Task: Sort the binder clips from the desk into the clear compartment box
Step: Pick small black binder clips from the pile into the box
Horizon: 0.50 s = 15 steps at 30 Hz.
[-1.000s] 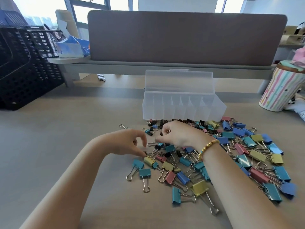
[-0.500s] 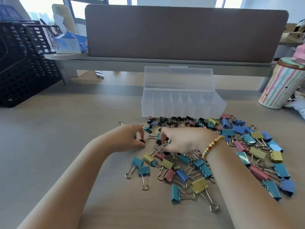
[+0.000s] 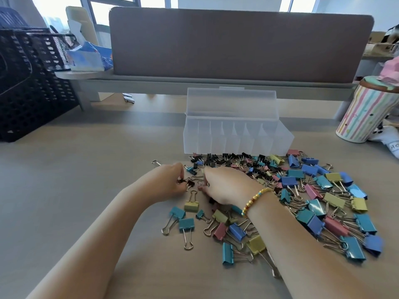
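A heap of binder clips (image 3: pixel 302 197) in blue, teal, yellow, pink and black covers the desk in front of the clear compartment box (image 3: pixel 235 137), whose lid stands open and whose compartments look bare. My left hand (image 3: pixel 166 182) sits at the heap's left edge and pinches a small black clip (image 3: pixel 183 181) between thumb and fingertips. My right hand (image 3: pixel 226 186), with a bead bracelet on the wrist, rests on the clips just to the right, fingers curled down among them; whether it holds one is hidden.
A black mesh basket (image 3: pixel 28 83) stands at the far left. A grey divider panel (image 3: pixel 237 42) on a raised shelf runs behind the box. A striped cup (image 3: pixel 367 111) stands at the right. Bare desk lies to the left of the heap.
Both hands have shifted slightly left and closer together at the heap's left edge. My left hand now pinches a small black clip. A yellow clip lies uncovered below the hands.
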{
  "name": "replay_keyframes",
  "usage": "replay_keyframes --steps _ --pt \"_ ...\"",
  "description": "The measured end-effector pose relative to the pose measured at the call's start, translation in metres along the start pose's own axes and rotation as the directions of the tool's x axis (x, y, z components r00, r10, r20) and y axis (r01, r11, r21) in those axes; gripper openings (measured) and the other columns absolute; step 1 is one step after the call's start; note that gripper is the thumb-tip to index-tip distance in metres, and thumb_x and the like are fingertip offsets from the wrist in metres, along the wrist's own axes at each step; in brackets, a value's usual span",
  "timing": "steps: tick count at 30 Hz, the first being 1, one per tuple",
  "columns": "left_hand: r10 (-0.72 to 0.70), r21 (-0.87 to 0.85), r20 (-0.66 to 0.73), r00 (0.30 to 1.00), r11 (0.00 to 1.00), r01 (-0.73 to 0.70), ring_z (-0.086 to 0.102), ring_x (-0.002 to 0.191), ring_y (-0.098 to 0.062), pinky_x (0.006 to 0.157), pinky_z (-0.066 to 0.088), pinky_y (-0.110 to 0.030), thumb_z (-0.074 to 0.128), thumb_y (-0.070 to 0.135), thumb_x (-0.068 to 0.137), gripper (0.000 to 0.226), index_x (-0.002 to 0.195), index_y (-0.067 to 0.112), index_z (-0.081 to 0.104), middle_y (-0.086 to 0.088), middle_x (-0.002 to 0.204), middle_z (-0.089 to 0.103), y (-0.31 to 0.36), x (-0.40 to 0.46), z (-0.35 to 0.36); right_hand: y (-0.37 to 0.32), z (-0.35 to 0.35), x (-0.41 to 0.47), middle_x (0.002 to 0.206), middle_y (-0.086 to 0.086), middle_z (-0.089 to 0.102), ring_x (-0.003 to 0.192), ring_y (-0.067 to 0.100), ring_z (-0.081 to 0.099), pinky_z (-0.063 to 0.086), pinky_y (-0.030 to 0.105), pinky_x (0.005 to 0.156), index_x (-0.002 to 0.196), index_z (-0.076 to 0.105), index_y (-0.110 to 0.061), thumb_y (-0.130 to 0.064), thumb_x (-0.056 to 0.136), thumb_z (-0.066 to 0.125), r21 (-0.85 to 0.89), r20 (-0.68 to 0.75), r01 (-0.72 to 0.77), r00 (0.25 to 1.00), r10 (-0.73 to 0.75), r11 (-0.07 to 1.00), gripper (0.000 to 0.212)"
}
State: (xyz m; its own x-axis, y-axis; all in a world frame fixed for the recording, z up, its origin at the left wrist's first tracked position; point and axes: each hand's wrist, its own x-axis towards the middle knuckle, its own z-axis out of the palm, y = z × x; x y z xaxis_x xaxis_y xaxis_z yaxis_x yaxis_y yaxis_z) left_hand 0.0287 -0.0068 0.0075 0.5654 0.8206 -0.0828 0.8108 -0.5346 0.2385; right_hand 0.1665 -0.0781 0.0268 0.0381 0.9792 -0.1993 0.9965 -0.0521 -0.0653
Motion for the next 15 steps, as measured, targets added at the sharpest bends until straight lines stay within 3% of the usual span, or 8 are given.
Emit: replay_keyframes --steps 3,5,6,7,9,10,13,15 --pt "-0.036 -0.172 -0.007 0.999 0.984 0.034 0.052 0.066 -0.012 0.059 0.044 -0.025 0.053 0.031 0.091 0.020 0.103 0.015 0.053 0.004 0.081 0.056 -0.001 0.002 -0.004 0.003 -0.001 0.001 0.094 0.005 0.057 0.082 0.021 0.051 0.041 0.030 0.065 0.114 0.047 -0.011 -0.022 0.098 0.043 0.012 -0.045 -0.005 0.999 0.005 1.000 0.020" --pt "-0.092 -0.463 0.004 0.996 0.882 0.083 0.048 0.057 -0.012 0.052 0.043 -0.024 0.050 0.029 0.093 0.015 0.092 0.015 0.054 0.003 0.074 0.052 0.002 0.002 -0.010 0.006 -0.003 0.000 0.093 0.004 0.059 0.079 0.020 0.052 0.040 0.028 0.059 0.115 0.045 -0.013 -0.025 0.098 0.045 0.057 -0.084 0.010 0.996 -0.005 0.998 0.021" --pt "-0.110 -0.674 0.040 0.993 0.731 0.108 0.042 0.049 -0.011 0.043 0.036 -0.022 0.045 0.025 0.095 0.017 0.084 0.013 0.051 0.002 0.066 0.047 0.003 0.001 -0.013 0.006 -0.004 0.000 0.088 0.002 0.057 0.074 0.018 0.051 0.038 0.027 0.054 0.114 0.045 -0.014 -0.026 0.097 0.046 0.090 -0.101 0.022 0.995 -0.013 0.996 0.021" --pt "-0.107 -0.855 0.092 0.990 0.502 0.134 0.033 0.042 -0.009 0.036 0.027 -0.018 0.040 0.021 0.097 0.021 0.077 0.013 0.045 0.003 0.057 0.040 0.004 0.000 -0.016 0.007 -0.006 -0.001 0.082 0.000 0.054 0.067 0.015 0.048 0.033 0.025 0.050 0.112 0.045 -0.015 -0.027 0.097 0.046 0.123 -0.111 0.033 0.994 -0.020 0.992 0.020" --pt "-0.064 -0.986 0.162 0.985 0.037 0.165 0.023 0.033 -0.004 0.030 0.014 -0.011 0.032 0.014 0.095 0.022 0.073 0.015 0.036 0.006 0.045 0.030 0.006 -0.001 -0.021 0.006 -0.009 -0.002 0.073 -0.005 0.047 0.059 0.010 0.041 0.027 0.025 0.048 0.111 0.045 -0.017 -0.029 0.097 0.047 0.157 -0.091 0.047 0.995 -0.033 0.987 0.018" --pt "-0.049 -0.982 0.171 0.984 -0.090 0.166 0.021 0.031 -0.003 0.029 0.012 -0.009 0.030 0.013 0.094 0.021 0.074 0.015 0.037 0.007 0.043 0.029 0.006 -0.001 -0.021 0.006 -0.010 -0.003 0.073 -0.005 0.047 0.060 0.010 0.042 0.027 0.025 0.049 0.110 0.046 -0.017 -0.030 0.096 0.048 0.157 -0.066 0.050 0.997 -0.040 0.986 0.019" --pt "-0.007 -0.951 0.183 0.983 -0.255 0.175 0.021 0.030 -0.003 0.029 0.011 -0.010 0.029 0.016 0.091 0.021 0.077 0.013 0.044 0.007 0.042 0.030 0.008 -0.001 -0.017 0.003 -0.009 -0.004 0.091 0.003 0.056 0.078 0.019 0.050 0.034 0.029 0.060 0.111 0.046 -0.015 -0.033 0.096 0.048 0.116 -0.007 0.042 0.999 -0.042 0.992 0.023" --pt "-0.019 -0.950 0.188 0.982 -0.257 0.177 0.021 0.029 -0.003 0.029 0.011 -0.009 0.033 0.028 0.094 0.030 0.068 0.016 0.042 0.007 0.042 0.029 0.011 0.000 -0.015 -0.001 -0.006 -0.004 0.094 0.005 0.057 0.082 0.022 0.050 0.037 0.031 0.065 0.106 0.045 -0.013 -0.035 0.096 0.048 0.054 -0.032 0.043 0.999 -0.041 0.998 0.025"
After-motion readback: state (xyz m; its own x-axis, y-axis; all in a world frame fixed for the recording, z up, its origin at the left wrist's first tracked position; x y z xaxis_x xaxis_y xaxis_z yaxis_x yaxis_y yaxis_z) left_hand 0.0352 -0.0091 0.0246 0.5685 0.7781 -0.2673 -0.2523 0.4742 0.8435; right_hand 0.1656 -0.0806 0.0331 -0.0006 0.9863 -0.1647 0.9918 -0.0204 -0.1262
